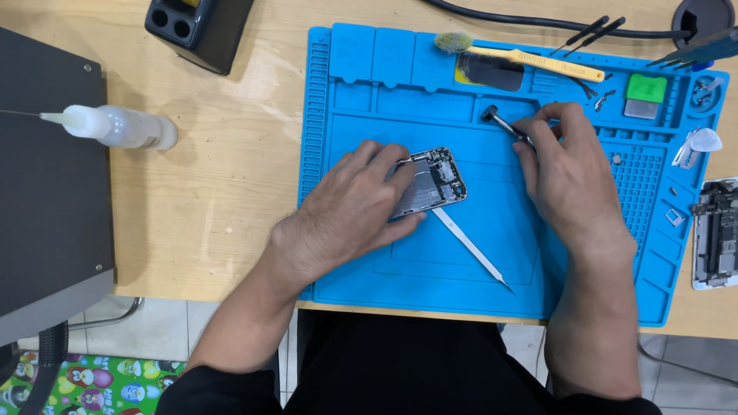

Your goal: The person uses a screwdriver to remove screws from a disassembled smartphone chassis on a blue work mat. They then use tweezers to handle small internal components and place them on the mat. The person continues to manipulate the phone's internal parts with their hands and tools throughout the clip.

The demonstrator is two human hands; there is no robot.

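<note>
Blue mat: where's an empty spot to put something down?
Bare patches: the blue mat near its front edge, below the opened phone and left of the tweezers, and the wooden table between the squeeze bottle and the mat. The mat's right trays by the right hand are crowded.

Bright, even overhead light, soft shadows (sharp focus throughout), slight bending at edges.

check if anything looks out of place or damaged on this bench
Little stands out. The opened grey phone body under the left hand shows bare insides, and the clear squeeze bottle lies on its side off the blue silicone mat. No spill shows.
</note>
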